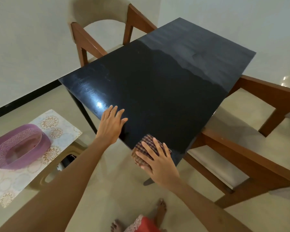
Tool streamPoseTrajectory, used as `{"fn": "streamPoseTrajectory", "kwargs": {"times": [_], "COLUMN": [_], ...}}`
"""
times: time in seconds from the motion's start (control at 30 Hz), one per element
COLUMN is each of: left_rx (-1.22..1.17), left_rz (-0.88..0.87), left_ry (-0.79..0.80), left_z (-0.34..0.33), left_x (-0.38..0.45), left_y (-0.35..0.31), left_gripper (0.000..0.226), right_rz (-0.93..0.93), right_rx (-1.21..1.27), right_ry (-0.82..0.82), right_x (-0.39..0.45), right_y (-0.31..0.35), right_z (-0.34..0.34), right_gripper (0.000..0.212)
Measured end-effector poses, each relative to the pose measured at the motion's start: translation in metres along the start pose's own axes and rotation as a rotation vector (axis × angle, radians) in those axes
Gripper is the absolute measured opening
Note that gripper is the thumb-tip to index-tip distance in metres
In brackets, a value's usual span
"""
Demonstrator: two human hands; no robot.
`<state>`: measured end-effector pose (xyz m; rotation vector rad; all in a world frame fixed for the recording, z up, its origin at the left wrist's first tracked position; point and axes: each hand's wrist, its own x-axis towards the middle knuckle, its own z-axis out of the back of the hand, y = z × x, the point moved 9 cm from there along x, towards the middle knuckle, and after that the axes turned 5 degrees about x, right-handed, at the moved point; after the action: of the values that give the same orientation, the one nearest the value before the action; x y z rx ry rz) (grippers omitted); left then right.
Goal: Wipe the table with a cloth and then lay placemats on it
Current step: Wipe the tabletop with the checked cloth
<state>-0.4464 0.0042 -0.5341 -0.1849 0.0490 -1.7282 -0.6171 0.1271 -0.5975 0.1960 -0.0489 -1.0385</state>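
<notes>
While under R hand [159,158] | cloth [145,148] at table [157,89] corner

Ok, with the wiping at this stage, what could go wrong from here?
1. The right hand presses the checked cloth at the table's near corner; it could slip off the edge.
2. The far part of the tabletop looks hazy, so it might get missed.
3. The purple basket sits on the patterned placemat nearby and must be lifted off first.

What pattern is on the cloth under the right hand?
The cloth is a small check in dark red, brown and cream, shown in the head view.
</notes>
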Motion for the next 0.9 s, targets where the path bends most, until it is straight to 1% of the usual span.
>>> {"fn": "streamPoseTrajectory", "kwargs": {"times": [0.13,0.23,0.3,0.33,0.4,0.47,0.53,0.63,0.67,0.73,0.8,0.87,0.9], "left_rx": [-0.045,-0.046,-0.036,-0.03,-0.027,-0.026,-0.016,-0.009,-0.011,-0.009,-0.002,-0.005,-0.007], "left_rz": [-0.033,-0.086,-0.116,-0.127,-0.141,-0.144,-0.145,-0.161,-0.163,-0.177,-0.197,-0.236,-0.26], "left_ry": [0.02,0.03,0.034,0.032,0.026,0.025,0.03,0.054,0.057,0.061,0.071,0.079,0.08], "left_z": [-0.007,-0.011,-0.011,-0.01,-0.007,-0.006,-0.008,-0.014,-0.015,-0.016,-0.015,-0.011,-0.009], "left_x": [0.009,0.018,0.022,0.023,0.026,0.028,0.029,0.029,0.03,0.031,0.035,0.04,0.043], "left_y": [-0.029,-0.051,-0.061,-0.065,-0.069,-0.07,-0.071,-0.08,-0.084,-0.094,-0.108,-0.125,-0.136], "left_gripper": [0.047,0.05,0.051,0.051,0.052,0.052,0.052,0.052,0.052,0.052,0.054,0.056,0.058], "right_rz": [-0.001,0.016,-0.004,-0.051,-0.226,-0.429,-0.545,-0.648,-0.677,-0.706,-0.678,-0.613,-0.596], "right_rx": [-0.029,-0.016,0.0,-0.006,-0.015,0.052,0.143,0.263,0.308,0.473,0.66,0.772,0.831], "right_ry": [0.019,0.023,0.013,0.001,-0.036,-0.056,-0.092,-0.209,-0.265,-0.354,-0.408,-0.456,-0.471], "right_x": [-0.041,-0.04,-0.036,-0.035,-0.032,-0.033,-0.033,-0.034,-0.039,-0.052,-0.067,-0.083,-0.09], "right_y": [-0.019,-0.02,-0.028,-0.04,-0.083,-0.129,-0.152,-0.147,-0.139,-0.115,-0.087,-0.067,-0.065], "right_z": [-0.001,0.005,0.009,0.013,0.02,0.025,0.025,0.02,0.019,0.009,0.0,0.002,0.007], "right_gripper": [0.051,0.05,0.048,0.047,0.049,0.055,0.059,0.063,0.062,0.055,0.05,0.046,0.041]}}
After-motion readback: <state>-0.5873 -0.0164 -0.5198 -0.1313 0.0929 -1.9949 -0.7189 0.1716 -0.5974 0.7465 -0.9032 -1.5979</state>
